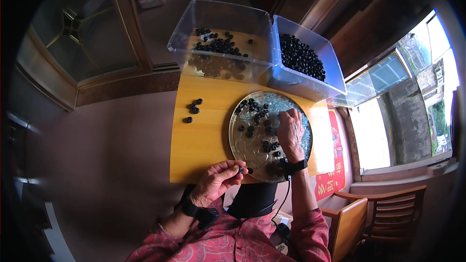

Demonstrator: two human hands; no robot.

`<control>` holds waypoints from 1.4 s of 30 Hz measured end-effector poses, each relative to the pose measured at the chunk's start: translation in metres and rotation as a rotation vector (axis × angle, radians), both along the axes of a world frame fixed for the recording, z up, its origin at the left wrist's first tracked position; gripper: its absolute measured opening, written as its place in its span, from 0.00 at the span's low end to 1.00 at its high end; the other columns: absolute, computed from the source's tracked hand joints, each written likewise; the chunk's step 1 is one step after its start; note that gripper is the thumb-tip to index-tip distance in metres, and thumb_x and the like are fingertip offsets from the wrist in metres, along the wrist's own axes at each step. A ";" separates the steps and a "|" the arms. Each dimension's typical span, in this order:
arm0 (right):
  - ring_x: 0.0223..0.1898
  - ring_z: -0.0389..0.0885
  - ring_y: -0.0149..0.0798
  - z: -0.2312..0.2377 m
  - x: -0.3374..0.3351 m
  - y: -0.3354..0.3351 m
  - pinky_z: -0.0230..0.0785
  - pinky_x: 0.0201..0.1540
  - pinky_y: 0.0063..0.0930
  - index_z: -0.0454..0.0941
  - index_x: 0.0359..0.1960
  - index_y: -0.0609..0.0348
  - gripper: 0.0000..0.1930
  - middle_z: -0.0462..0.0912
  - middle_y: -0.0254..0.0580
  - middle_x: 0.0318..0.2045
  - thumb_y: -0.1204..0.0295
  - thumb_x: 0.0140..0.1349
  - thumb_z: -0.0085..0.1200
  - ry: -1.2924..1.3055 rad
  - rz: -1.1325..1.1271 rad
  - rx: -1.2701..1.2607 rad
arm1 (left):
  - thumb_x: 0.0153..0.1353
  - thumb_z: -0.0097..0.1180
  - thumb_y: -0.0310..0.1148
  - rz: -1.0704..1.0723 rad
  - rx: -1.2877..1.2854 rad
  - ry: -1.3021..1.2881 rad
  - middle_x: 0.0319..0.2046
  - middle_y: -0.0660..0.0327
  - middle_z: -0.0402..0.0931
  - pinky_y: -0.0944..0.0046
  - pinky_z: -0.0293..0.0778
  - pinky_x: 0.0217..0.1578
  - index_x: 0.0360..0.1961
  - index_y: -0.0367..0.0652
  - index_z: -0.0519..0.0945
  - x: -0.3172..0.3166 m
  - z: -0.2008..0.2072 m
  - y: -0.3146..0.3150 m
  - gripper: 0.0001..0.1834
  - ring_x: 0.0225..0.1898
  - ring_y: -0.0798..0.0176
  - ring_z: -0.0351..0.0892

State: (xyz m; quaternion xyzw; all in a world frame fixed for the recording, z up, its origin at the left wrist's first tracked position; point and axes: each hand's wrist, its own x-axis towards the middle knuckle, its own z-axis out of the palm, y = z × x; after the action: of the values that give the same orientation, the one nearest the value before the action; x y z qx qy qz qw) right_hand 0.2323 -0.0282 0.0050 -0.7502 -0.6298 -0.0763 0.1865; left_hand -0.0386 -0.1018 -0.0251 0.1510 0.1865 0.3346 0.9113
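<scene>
A round metal tray [246,148] lies on the yellow table, with several black ring-like parts [250,131] scattered over it. Small shiny silvery-blue pieces [277,101] cover its far and right side. Near the tray's front left rim, my left hand [216,183] pinches a small black ring-like part [241,170] between thumb and fingers. My right hand [290,132] reaches down over the shiny pieces, its fingertips bent together. Whatever is between those fingertips is too small or hidden to make out.
Two plastic bins stand at the table's far side: a clear bin [182,36] with loose black parts and a bluish bin [303,80] heaped with them. Several black parts [194,110] lie left of the tray. A wooden chair [395,208] is at the right, below a window.
</scene>
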 end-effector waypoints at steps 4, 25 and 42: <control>0.46 0.73 0.50 -0.002 0.002 -0.005 0.71 0.42 0.45 0.80 0.35 0.58 0.08 0.75 0.45 0.38 0.79 0.53 0.53 -0.057 0.005 0.023 | 0.70 0.51 0.27 0.000 0.009 -0.001 0.44 0.53 0.81 0.70 0.78 0.43 0.54 0.35 0.78 0.001 0.000 -0.001 0.14 0.39 0.68 0.81; 0.30 0.84 0.44 0.036 -0.104 -0.127 0.76 0.32 0.32 0.83 0.42 0.63 0.10 0.81 0.48 0.33 0.80 0.59 0.57 0.719 0.253 -0.006 | 0.69 0.54 0.30 -0.015 0.033 0.136 0.41 0.61 0.83 0.72 0.80 0.43 0.55 0.37 0.78 0.007 0.007 -0.013 0.16 0.38 0.72 0.82; 0.35 0.82 0.52 0.042 -0.114 -0.152 0.76 0.37 0.40 0.82 0.43 0.63 0.11 0.80 0.51 0.34 0.80 0.59 0.54 0.462 0.219 -0.139 | 0.70 0.53 0.32 -0.105 0.266 0.263 0.40 0.62 0.81 0.71 0.77 0.41 0.54 0.35 0.78 0.003 0.019 -0.021 0.16 0.37 0.72 0.79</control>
State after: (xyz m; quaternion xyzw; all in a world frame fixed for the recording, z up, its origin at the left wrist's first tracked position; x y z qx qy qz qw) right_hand 0.1180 -0.1798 0.0471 -0.6861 -0.6517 0.1610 0.2803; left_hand -0.0351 -0.1225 -0.0058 0.3220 0.2499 0.2856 0.8674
